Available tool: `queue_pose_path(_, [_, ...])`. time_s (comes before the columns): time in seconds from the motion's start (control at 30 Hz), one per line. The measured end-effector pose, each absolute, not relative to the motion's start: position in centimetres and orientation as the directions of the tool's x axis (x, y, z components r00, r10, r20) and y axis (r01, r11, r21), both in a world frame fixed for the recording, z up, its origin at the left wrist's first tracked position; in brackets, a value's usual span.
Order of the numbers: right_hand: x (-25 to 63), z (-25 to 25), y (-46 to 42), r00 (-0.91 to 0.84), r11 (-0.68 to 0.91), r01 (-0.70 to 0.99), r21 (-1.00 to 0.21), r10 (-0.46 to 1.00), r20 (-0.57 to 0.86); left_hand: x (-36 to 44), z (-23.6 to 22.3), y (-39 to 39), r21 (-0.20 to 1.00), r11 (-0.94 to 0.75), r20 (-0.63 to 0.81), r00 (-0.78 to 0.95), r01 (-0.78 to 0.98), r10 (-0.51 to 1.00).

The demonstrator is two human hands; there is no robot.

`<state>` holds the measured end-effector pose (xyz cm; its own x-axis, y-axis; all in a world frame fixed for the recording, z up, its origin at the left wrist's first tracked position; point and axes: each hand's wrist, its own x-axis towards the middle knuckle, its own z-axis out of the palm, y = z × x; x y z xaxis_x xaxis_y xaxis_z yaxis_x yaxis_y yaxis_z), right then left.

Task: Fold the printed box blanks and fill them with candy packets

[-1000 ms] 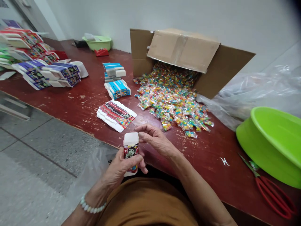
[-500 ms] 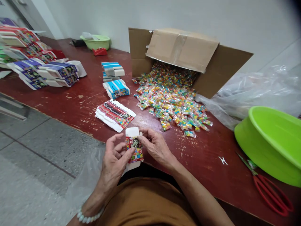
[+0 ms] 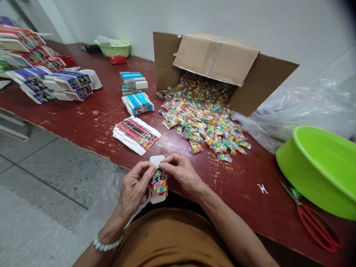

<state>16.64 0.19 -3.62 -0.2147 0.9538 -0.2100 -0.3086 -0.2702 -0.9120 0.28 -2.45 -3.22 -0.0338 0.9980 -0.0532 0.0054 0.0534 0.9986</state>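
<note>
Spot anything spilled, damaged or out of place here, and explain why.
Candy packets spill from the open carton onto the red table, perhaps deliberately; its pale scuffs look like wear, and a stray white scrap lies near the scissors.

a printed box [image 3: 159,186] is pinched by the left hand [image 3: 134,186] and right hand [image 3: 183,173]; candy packets [image 3: 207,124] are heaped beyond.

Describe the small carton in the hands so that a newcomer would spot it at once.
Start at the dark red table and go to its near edge. There the left hand and right hand pinch the small carton, its colourful printed front between white end flaps. Unlike the overlapping red cartons lying just beyond, it alone is held.
</note>
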Motion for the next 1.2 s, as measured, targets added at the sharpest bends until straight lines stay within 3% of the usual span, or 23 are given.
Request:
queue_pose_path(0.1, [16.7, -3.7, 1.1, -0.276, -0.286, -0.349, -0.892, 0.942, -0.193, 0.2, -3.1, -1.8, 1.000, 0.007, -0.007, -0.021, 0.006, 1.000])
queue_pose_path(0.2, [16.7, -3.8, 1.9, -0.326, -0.199, -0.312, -0.929, 0.941, -0.091, 0.0, -2.9, -1.1, 0.990, 0.015, -0.021, -0.048, -0.137, 0.999])
queue_pose_path(0.33, [16.0, -4.0, 2.2, -0.247, -0.029, -0.299, -0.954, 0.968, 0.048, -0.4, -2.3, -0.9, 0.913, 0.223, -0.216, 0.060, -0.341, 0.975])
queue_pose_path(0.4, [15.7, -4.0, 2.1, -0.220, 0.057, -0.224, -0.973, 0.969, 0.107, -0.6, -2.0, -0.9, 0.856, 0.371, -0.322, 0.192, -0.360, 0.927])
queue_pose_path(0.5, [15.4, -3.6, 1.8, -0.248, 0.132, -0.100, -0.986, 0.957, 0.153, -0.6, -1.8, -1.0, 0.813, 0.452, -0.404, 0.204, -0.368, 0.892])
queue_pose_path(0.7, [15.5, -2.3, 1.6, -0.412, -0.153, -0.321, -0.934, 0.911, -0.008, -0.1, -2.0, -0.8, 0.780, 0.484, -0.440, 0.202, -0.396, 0.875])
queue_pose_path(0.8, [15.8, -2.4, 2.0, -0.421, -0.238, -0.315, -0.919, 0.903, -0.090, 0.1, -2.1, -0.8, 0.757, 0.512, -0.469, 0.209, -0.406, 0.858])
queue_pose_path(0.93, [16.2, -3.0, 2.4, -0.394, -0.225, -0.265, -0.938, 0.913, -0.108, 0.2, -2.3, -1.0, 0.782, 0.504, -0.484, 0.152, -0.367, 0.862])
queue_pose_path(1.07, [16.7, -2.8, 2.4, -0.433, -0.018, -0.205, -0.979, 0.898, 0.074, 0.1, -2.7, -1.3, 0.830, 0.472, -0.445, 0.157, -0.299, 0.882])
queue_pose_path(1.2, [17.5, -1.9, 2.2, -0.479, 0.360, 0.067, -0.930, 0.830, 0.287, 0.4, -3.1, -1.5, 0.851, 0.450, -0.419, 0.166, -0.270, 0.893])
